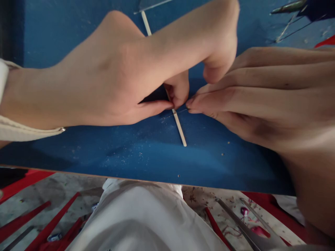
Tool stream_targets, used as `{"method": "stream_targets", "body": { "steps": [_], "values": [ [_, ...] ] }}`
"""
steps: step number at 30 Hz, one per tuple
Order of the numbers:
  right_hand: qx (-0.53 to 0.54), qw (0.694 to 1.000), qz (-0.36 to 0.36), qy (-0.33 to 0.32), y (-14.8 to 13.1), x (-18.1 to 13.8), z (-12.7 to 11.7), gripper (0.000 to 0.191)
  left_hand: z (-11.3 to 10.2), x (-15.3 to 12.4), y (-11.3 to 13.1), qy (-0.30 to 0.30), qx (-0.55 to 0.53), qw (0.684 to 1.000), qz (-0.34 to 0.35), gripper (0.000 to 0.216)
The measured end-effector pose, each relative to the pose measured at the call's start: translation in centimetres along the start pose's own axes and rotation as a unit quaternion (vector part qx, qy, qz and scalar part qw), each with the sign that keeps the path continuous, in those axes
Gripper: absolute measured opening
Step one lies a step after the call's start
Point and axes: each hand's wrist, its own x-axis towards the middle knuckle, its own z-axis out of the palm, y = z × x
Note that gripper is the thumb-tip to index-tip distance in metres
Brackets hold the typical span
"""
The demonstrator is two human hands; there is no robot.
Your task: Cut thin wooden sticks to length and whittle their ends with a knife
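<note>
A thin pale stick (180, 129) lies at a slant on the blue tabletop, its middle hidden beneath my left hand (123, 73). The thumb and a fingertip of that hand pinch it near its lower part, while the index finger arches off to the right. From the right, my right hand (261, 94) comes in with its fingers pressed together and the tips pinched. A very fine strand (181, 111), thread or wire, runs from those fingertips across the stick just below the left thumb.
At the top right, a dark blue tool (318, 9) with a pointed tip rests by a thin wire stand (285, 29). A clear sheet edge (154, 5) shows at the top. White-clothed legs (143, 212) and red metal bars (56, 219) are below the table edge.
</note>
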Motion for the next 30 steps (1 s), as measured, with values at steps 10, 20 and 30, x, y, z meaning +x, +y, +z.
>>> {"method": "stream_targets", "body": {
  "steps": [10, 20, 30],
  "values": [
    [0.01, 0.997, 0.051, -0.061, -1.0, 2.0, -1.2, 0.025, -0.2, 0.4, -1.7, -0.026, 0.011, 0.999, 0.019, 0.055],
    [0.015, 0.999, -0.005, -0.047, -0.2, 0.8, -1.1, 0.031, 0.4, 0.0, -0.2, 0.013, 0.0, 1.0, 0.012, 0.042],
    [0.037, 0.995, 0.066, -0.067, -0.7, 2.5, -0.9, 0.028, 0.2, 0.6, -0.5, -0.001, -0.055, 0.998, -0.024, 0.035]
  ]
}}
